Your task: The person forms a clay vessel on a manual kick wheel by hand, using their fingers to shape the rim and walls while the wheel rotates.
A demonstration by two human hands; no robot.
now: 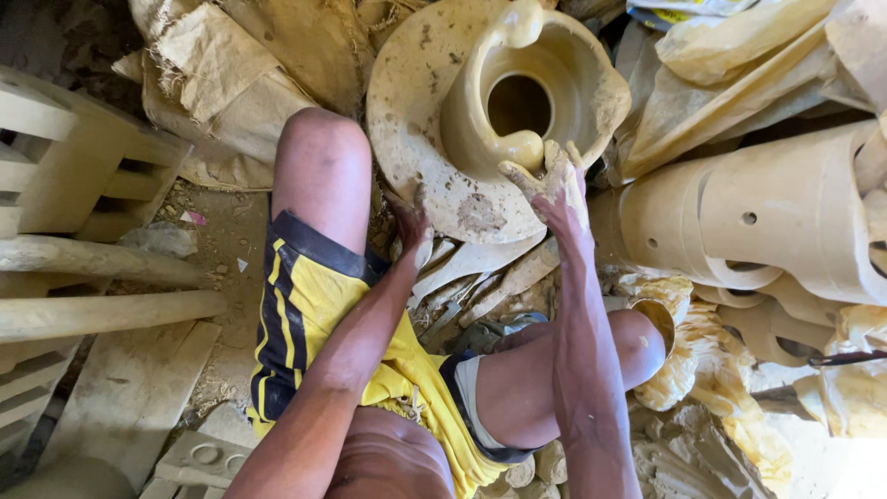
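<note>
Pot (517, 92) touches right hand (552, 185); left hand (411, 226) seemingly grips wheel (416, 129).

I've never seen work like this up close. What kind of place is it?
Most likely a small pottery workshop. A wet clay vessel stands on a round wheel disc, the clay-smeared right hand shapes it, and pierced clay cylinders lie beside.

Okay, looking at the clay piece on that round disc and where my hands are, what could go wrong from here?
1. The right hand presses the wet clay vessel at its lower lobe; too much push may dent the soft wall.
2. The left hand grips the rim of the round disc, which sits among loose sacks; it might tilt or slip.
3. The finished clay cylinders lie close by the right forearm and might get knocked.
</note>
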